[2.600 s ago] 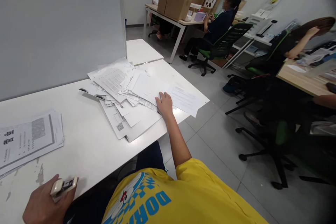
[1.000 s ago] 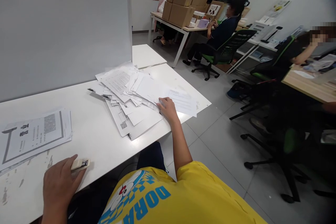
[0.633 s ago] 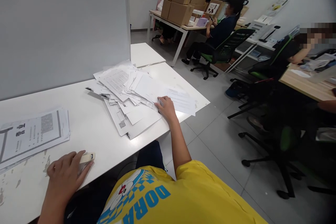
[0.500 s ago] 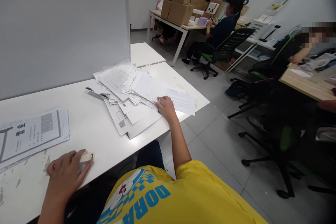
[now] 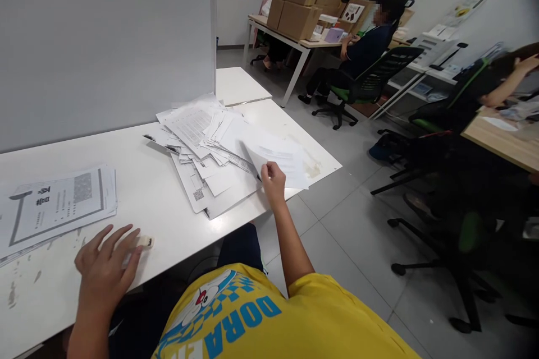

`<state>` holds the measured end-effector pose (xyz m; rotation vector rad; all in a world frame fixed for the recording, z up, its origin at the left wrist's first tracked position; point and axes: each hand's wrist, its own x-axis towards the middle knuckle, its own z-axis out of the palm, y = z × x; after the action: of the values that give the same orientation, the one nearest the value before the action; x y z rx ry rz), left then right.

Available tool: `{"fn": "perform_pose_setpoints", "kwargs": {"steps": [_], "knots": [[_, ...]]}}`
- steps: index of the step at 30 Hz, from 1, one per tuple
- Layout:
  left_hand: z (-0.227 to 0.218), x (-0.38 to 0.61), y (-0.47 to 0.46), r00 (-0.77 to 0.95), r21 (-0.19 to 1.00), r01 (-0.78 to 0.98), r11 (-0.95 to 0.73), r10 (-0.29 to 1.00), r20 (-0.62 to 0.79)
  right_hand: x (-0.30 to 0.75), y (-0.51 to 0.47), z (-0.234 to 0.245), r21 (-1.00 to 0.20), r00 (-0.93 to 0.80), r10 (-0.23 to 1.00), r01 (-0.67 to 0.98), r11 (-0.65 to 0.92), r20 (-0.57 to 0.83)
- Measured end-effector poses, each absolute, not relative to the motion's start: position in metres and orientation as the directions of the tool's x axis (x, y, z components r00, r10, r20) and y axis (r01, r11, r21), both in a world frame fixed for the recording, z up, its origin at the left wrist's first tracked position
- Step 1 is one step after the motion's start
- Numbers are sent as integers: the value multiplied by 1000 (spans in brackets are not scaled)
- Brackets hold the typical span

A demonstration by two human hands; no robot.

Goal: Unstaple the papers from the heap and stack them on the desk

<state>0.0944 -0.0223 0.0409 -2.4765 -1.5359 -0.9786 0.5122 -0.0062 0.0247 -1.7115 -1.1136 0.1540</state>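
Observation:
My right hand (image 5: pixel 273 178) pinches the corner of a printed sheet (image 5: pixel 278 158) and holds it lifted off the messy pile of papers (image 5: pixel 202 140) on the white table (image 5: pixel 155 202). My left hand (image 5: pixel 107 266) lies flat near the table's front edge, fingers spread, resting over a small cream stapler (image 5: pixel 145 242) whose end pokes out beside the fingertips. A neat stack of printed forms (image 5: pixel 54 207) lies at the far left.
A grey partition (image 5: pixel 105 39) stands behind the table. Two people sit in green-and-black office chairs (image 5: pixel 370 76) at desks to the right. Cardboard boxes (image 5: pixel 301 3) crowd a far desk. Another chair (image 5: pixel 458 235) stands close on my right.
My right hand has closed on one sheet and raised it off the pile. My left hand has set the stapler on the table and spread its fingers over it.

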Motion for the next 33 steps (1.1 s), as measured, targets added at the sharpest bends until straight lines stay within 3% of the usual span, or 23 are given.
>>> {"fn": "perform_pose_setpoints", "kwargs": {"steps": [2, 4, 6, 8, 10, 12, 17, 24, 27, 30, 33], "knots": [[50, 122, -29, 315, 333, 761, -556, 766, 560, 490, -24, 18, -711, 418, 752, 697, 95, 510], [54, 160, -39, 316, 525, 649, -551, 822, 473, 466, -42, 7, -579, 153, 760, 745, 331, 631], [52, 199, -48, 212, 797, 492, -350, 936, 280, 444, -57, -2, -441, -101, 679, 689, 575, 728], [46, 230, -54, 195, 973, 231, 25, 978, -71, 429, -65, -10, -325, -243, 563, 613, 720, 790], [40, 248, -53, 231, 944, 4, 329, 918, -321, 423, -68, -14, -273, -300, 511, 577, 769, 805], [38, 253, -50, 228, 879, -131, 458, 877, -423, 422, -67, -17, -282, -323, 525, 568, 773, 788], [44, 246, -38, 118, 847, -247, 470, 883, -455, 432, -65, -20, -282, -362, 561, 591, 756, 745], [55, 249, -25, 56, 908, -189, 375, 927, -371, 431, -66, -17, -389, -152, 785, 802, 454, 601], [59, 243, -9, 2, 959, -78, 273, 962, -274, 427, -70, -17, -394, -162, 749, 769, 504, 642], [67, 231, 21, -65, 989, 58, 138, 989, -134, 425, -77, -18, -446, -43, 666, 710, 545, 744], [73, 224, 55, -119, 994, -12, 105, 987, -105, 423, -82, -20, -564, 153, 638, 648, 512, 754]]}}
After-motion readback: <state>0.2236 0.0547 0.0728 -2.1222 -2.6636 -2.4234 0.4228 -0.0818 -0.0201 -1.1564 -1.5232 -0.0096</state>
